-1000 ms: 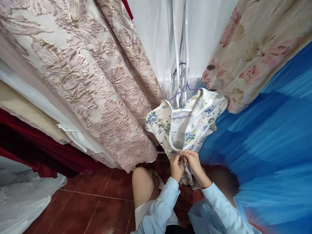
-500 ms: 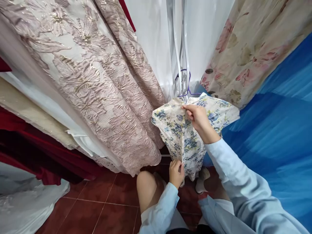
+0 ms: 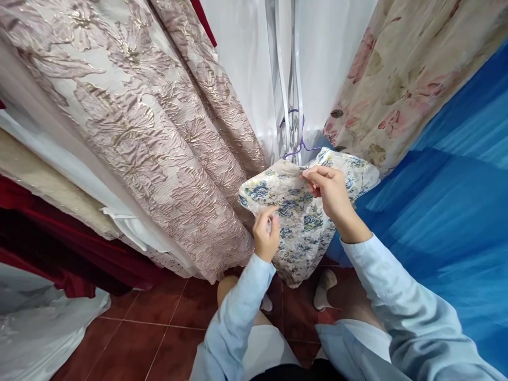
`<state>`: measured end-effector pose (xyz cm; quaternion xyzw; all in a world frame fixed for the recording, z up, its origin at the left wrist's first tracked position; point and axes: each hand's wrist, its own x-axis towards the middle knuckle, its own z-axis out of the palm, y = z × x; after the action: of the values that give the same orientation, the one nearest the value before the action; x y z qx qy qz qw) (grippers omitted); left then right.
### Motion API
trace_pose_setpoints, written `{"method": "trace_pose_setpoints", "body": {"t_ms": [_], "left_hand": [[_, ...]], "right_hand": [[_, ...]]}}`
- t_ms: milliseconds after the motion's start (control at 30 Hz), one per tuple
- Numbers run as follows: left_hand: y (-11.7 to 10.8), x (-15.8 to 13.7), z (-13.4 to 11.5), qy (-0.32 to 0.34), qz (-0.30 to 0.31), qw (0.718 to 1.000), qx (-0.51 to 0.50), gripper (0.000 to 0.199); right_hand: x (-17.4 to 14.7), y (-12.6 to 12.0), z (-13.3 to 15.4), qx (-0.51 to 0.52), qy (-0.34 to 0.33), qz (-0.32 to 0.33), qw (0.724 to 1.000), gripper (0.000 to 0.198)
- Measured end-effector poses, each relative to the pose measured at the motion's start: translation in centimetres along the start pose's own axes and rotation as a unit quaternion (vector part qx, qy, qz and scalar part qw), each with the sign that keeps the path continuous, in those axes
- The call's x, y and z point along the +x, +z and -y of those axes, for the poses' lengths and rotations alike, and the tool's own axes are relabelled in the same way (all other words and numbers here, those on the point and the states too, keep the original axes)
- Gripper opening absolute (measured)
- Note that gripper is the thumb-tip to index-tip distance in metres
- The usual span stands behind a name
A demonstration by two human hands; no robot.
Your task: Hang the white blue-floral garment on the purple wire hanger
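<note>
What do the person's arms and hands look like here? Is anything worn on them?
Both arms are covered by long, loose sleeves of a plain light blue shirt, the left sleeve and the right sleeve each ending at the wrist. The fabric is smooth, with soft folds and no pattern. The left hand and the right hand are bare: no gloves, and no ring or watch shows.

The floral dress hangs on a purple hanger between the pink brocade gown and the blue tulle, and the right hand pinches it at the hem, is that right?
Not quite. In the head view the right hand pinches the floral dress at the top, by the neckline just under the purple hanger, not at the hem.
</note>
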<state>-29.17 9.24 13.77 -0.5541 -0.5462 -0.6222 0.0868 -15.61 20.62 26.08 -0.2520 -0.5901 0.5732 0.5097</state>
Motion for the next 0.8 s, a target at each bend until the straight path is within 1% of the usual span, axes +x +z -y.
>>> {"method": "trace_pose_setpoints", "body": {"t_ms": [33, 67, 133, 200, 233, 267, 300, 333, 467, 533, 600, 700, 800], "left_hand": [[-0.2, 2.9, -1.0, 0.043, -0.006, 0.999, -0.005, 0.028], [-0.3, 5.6, -1.9, 0.071, 0.013, 0.997, -0.006, 0.032], [-0.2, 10.1, -3.4, 0.107, 0.092, 0.990, -0.001, 0.035], [0.3, 13.0, -4.0, 0.140, 0.193, 0.971, 0.016, 0.029], [0.7, 13.9, -4.2, 0.151, 0.227, 0.962, 0.027, 0.024], [1.1, 14.4, -4.2, 0.158, 0.245, 0.956, 0.038, 0.021], [1.4, 14.7, -4.1, 0.161, 0.248, 0.954, 0.046, 0.019], [1.7, 14.8, -4.1, 0.158, 0.239, 0.957, 0.051, 0.018], [2.2, 14.4, -4.5, 0.142, 0.164, 0.975, 0.043, 0.018], [2.3, 14.1, -4.8, 0.137, 0.130, 0.981, 0.035, 0.018], [2.5, 13.7, -4.8, 0.132, 0.114, 0.984, 0.032, 0.020], [3.0, 13.2, -4.5, 0.128, 0.109, 0.985, 0.034, 0.026], [3.3, 12.7, -4.2, 0.148, 0.108, 0.983, 0.021, 0.031]], "right_hand": [[-0.2, -0.1, -0.1, -0.006, 0.003, 0.002, 1.000, 0.015], [-0.3, -0.2, -0.1, -0.012, 0.006, 0.004, 1.000, 0.016], [-0.3, -0.3, -0.1, -0.018, 0.007, 0.013, 1.000, 0.018], [-0.2, -0.5, 0.1, -0.022, -0.003, 0.020, 1.000, 0.018], [-0.1, -0.6, 0.1, -0.026, -0.010, 0.023, 0.999, 0.018], [0.1, -0.6, 0.1, -0.030, -0.017, 0.024, 0.999, 0.018], [0.3, -0.7, 0.1, -0.035, -0.024, 0.025, 0.999, 0.018], [0.5, -0.8, 0.0, -0.038, -0.030, 0.028, 0.998, 0.019], [1.2, -0.9, -1.1, -0.041, -0.035, 0.038, 0.998, 0.026], [1.3, -0.7, -1.8, -0.037, -0.027, 0.027, 0.999, 0.027], [1.1, -0.6, -2.4, -0.024, -0.015, 0.012, 1.000, 0.029], [0.8, -0.7, -2.8, 0.020, 0.033, 0.020, 0.999, 0.030], [1.0, -1.2, -2.8, 0.081, 0.112, 0.077, 0.987, 0.022]]}}
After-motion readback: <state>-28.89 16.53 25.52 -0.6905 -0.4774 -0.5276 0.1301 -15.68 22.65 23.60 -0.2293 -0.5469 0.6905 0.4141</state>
